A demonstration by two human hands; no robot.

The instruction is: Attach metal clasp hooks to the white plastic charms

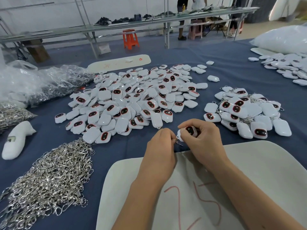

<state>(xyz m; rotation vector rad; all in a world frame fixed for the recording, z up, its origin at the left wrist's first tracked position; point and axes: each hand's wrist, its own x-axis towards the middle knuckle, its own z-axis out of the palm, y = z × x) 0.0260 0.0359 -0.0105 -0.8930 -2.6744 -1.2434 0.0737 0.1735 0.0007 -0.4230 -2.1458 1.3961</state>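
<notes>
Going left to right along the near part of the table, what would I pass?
Heap of metal clasps → left hand pinching a clasp → right hand gripping a white charm → small pile of finished charms.

Small assembly workshop: blue-covered worktable point(216, 67) bearing bulk piles of white charms point(132, 97) and metal clasp hooks point(49, 176), long steel benches point(116, 27) behind, plastic stools point(130, 39)

Two bare forearms, left hand point(160, 146), right hand point(203, 140), no sleeves

White charm point(188, 131) held face-up, metal clasp hook point(178, 143) at its loop.
</notes>
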